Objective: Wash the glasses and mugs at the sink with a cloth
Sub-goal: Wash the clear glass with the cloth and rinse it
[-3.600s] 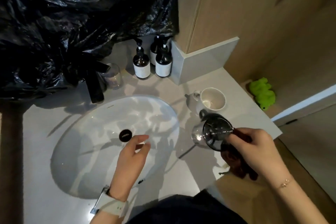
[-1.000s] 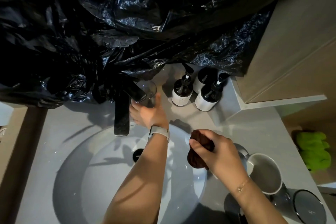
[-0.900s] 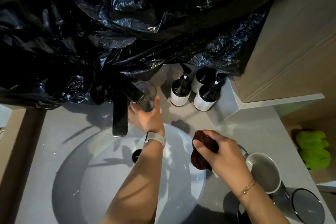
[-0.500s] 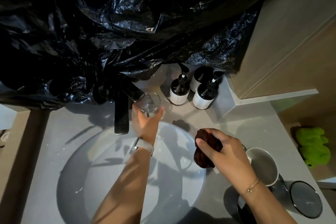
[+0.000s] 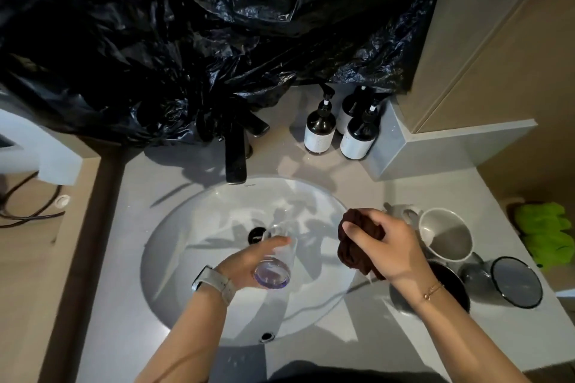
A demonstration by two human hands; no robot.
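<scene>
Here the left hand (image 5: 249, 261) has its fingers wrapped round a clear glass (image 5: 275, 253) over the sink (image 5: 193, 246), tilted, base toward the person, mouth toward the drain. The right hand (image 5: 385, 249) clutches a bunched brown cloth (image 5: 351, 246). Pump bottles' (image 5: 320, 130) white labels are unreadable.

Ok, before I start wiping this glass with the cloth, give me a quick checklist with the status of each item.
1. Left hand grips the glass: ok.
2. Glass held over the sink: ok.
3. Right hand holds the cloth: ok.
4. Cloth touching glass: not ok, they are apart.
5. Water running from the tap: not ok, no stream visible.
6. Cloth wet or soapy: cannot tell.
</scene>
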